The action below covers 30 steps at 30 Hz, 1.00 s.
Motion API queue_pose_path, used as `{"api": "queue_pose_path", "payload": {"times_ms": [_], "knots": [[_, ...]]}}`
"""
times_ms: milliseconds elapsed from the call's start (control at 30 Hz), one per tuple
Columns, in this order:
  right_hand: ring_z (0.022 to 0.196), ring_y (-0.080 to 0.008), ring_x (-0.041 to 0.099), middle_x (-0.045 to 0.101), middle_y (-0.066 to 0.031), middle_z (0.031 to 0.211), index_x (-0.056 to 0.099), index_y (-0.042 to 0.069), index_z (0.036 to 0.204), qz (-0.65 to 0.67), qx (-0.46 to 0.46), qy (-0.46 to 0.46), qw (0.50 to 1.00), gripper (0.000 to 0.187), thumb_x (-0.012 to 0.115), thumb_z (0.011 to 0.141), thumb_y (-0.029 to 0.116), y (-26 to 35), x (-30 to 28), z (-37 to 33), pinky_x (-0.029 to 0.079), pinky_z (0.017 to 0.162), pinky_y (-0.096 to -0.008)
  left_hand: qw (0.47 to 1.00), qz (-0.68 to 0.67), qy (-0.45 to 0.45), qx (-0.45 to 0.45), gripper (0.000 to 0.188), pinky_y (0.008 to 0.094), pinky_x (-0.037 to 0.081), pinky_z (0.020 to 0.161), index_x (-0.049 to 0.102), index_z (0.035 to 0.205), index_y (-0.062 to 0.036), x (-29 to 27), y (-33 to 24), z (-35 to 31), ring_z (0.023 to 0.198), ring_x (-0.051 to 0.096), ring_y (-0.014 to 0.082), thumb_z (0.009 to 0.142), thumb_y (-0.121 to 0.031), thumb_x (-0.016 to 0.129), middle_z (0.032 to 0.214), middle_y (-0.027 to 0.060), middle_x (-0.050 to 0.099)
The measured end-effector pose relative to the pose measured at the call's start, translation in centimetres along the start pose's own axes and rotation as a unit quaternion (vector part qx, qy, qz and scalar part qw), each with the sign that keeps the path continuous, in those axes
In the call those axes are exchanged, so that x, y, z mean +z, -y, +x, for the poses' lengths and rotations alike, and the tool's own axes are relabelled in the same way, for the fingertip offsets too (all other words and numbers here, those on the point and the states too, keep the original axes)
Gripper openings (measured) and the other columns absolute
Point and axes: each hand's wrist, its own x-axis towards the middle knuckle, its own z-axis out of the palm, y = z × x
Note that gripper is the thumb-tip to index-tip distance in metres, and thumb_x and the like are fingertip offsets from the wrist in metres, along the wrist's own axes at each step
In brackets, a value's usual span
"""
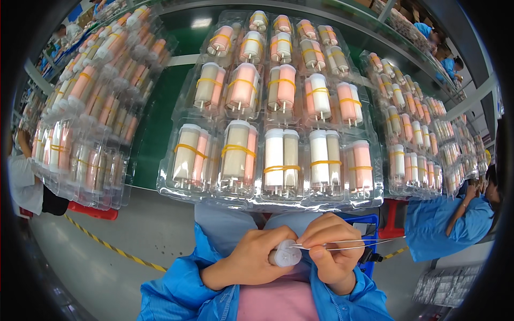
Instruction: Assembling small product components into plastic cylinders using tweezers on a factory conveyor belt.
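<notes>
My left hand (254, 258) is closed around a small cylinder (288, 255), with its pale, translucent round end turned up toward me. The rest of its body is hidden in my fingers. Between the thumb and fingers of my right hand (333, 247) is a pair of thin metal tweezers (377, 242). Their tips touch or nearly touch the cylinder's pale end, and their two arms spread apart to the right. Both hands are close together in front of my body, below the near edge of a clear plastic tray (257, 204).
The tray holds rows of white, pink and grey-beige cylinders (235, 155) in yellow rubber bands. Stacked trays stand left (80, 160) and right (417, 182) on a green table (152, 144). A co-worker in blue (444, 219) sits at the right. A blue crate (369, 230) is beside me.
</notes>
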Motion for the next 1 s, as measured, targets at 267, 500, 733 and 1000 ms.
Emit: {"api": "queue_pose_path", "payload": {"times_ms": [267, 500, 733, 1000], "knots": [[0.064, -0.0228, 0.062, 0.066, -0.0108, 0.076, 0.065, 0.000, 0.079, 0.004, -0.004, 0.018, 1.000, 0.010, 0.070, 0.075, 0.007, -0.2, 0.3, 0.1, 0.049, 0.058, -0.0305, 1.000, -0.020, 0.011, 0.005, 0.028, 0.0353, 0.048, 0.055, 0.056, 0.093, -0.0038, -0.2, -0.1, 0.0, 0.066, 0.064, 0.0307, 0.071, -0.009, 0.073, 0.074, 0.0132, 0.062], [0.064, -0.0233, 0.062, 0.066, -0.0110, 0.075, 0.065, 0.000, 0.078, -0.009, -0.011, 0.032, 0.999, 0.008, 0.070, 0.072, 0.003, 0.0, 0.2, 0.3, 0.049, 0.058, -0.0304, 1.000, -0.013, 0.013, 0.013, 0.028, 0.0357, 0.048, 0.055, 0.056, 0.093, -0.0042, -0.2, -0.2, 0.0, 0.066, 0.064, 0.0310, 0.071, -0.009, 0.073, 0.075, 0.0127, 0.062], [0.065, -0.0245, 0.062, 0.066, -0.0113, 0.076, 0.065, 0.000, 0.078, -0.016, -0.012, 0.047, 0.999, 0.009, 0.070, 0.070, 0.001, 0.0, 0.0, 0.4, 0.049, 0.058, -0.0303, 0.999, 0.026, 0.006, 0.029, 0.028, 0.0381, 0.047, 0.054, 0.055, 0.092, -0.0041, 0.0, 0.2, -0.1, 0.066, 0.062, 0.0329, 0.071, -0.011, 0.073, 0.075, 0.0135, 0.061], [0.065, -0.0252, 0.061, 0.065, -0.0116, 0.076, 0.065, 0.001, 0.078, -0.131, -0.045, 0.090, 0.986, 0.012, 0.071, 0.068, 0.001, 0.9, 0.2, 1.2, 0.049, 0.058, -0.0310, 0.992, 0.117, -0.029, 0.041, 0.028, 0.0395, 0.048, 0.055, 0.055, 0.092, -0.0040, 0.4, 0.8, -0.2, 0.066, 0.062, 0.0340, 0.071, -0.011, 0.072, 0.074, 0.0134, 0.061]]}}
